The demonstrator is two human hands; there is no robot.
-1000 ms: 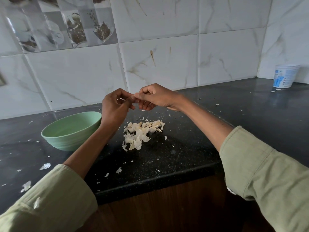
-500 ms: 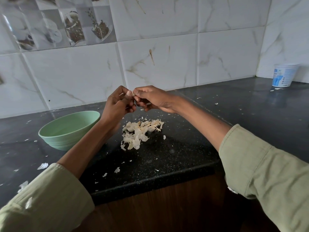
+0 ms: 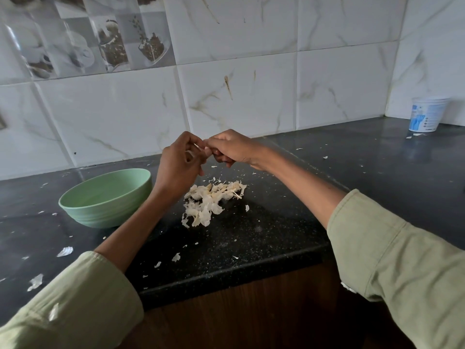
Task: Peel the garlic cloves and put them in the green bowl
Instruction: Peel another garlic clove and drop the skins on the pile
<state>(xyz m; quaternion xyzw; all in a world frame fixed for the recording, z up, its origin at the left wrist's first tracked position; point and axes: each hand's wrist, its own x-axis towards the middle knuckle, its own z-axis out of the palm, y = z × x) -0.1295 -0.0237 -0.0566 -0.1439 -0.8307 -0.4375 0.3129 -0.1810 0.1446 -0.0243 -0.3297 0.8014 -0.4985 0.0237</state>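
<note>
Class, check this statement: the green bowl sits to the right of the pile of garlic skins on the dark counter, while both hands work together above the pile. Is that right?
One detail is wrong. The head view shows the green bowl to the left of the pile of garlic skins, not the right. The rest stands: both lie on the dark counter, and the left hand and right hand meet above the pile.

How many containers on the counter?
2. The green bowl sits left of the left hand; a white plastic tub stands in the far right corner by the wall. Others may be out of frame.
</note>
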